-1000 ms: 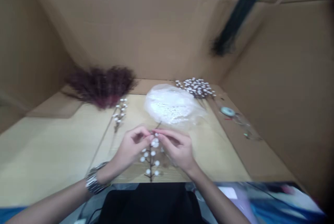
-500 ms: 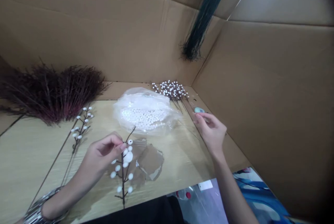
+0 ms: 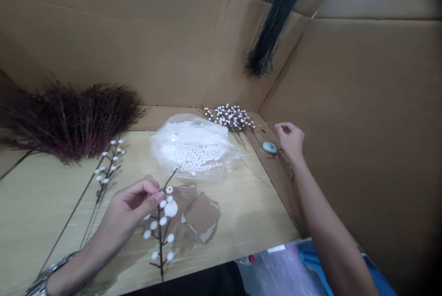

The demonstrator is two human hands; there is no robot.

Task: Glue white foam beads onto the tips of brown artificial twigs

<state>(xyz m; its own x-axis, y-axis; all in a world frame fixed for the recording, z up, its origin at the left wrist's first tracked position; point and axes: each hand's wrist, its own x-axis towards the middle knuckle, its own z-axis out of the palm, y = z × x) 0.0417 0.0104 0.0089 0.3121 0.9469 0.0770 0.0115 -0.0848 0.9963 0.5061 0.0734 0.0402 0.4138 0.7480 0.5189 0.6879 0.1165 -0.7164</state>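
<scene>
Just left of centre, near side, a white-berried brown twig (image 3: 160,236), its upper stem pinched by the left hand (image 3: 129,206), torn cardboard (image 3: 203,215) to its right, a bag of white beads (image 3: 179,126) beyond, at right the right hand (image 3: 292,139), fingers curled, any grasp impossible to tell, near a pale green oval device (image 3: 269,148).

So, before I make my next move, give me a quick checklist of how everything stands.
1. Left hand gripping the beaded stem: ok, pinched between thumb and finger near its upper end.
2. Every end of that stem beaded: not ok, the tip above the fingers looks bare.
3. Right hand free: cannot tell, its fingers are curled and nothing shows clearly between them.
4. White beads in view: ok, visible in the plastic bag.
5. Second beaded stem apart from the left hand: ok, it lies farther left.
</scene>
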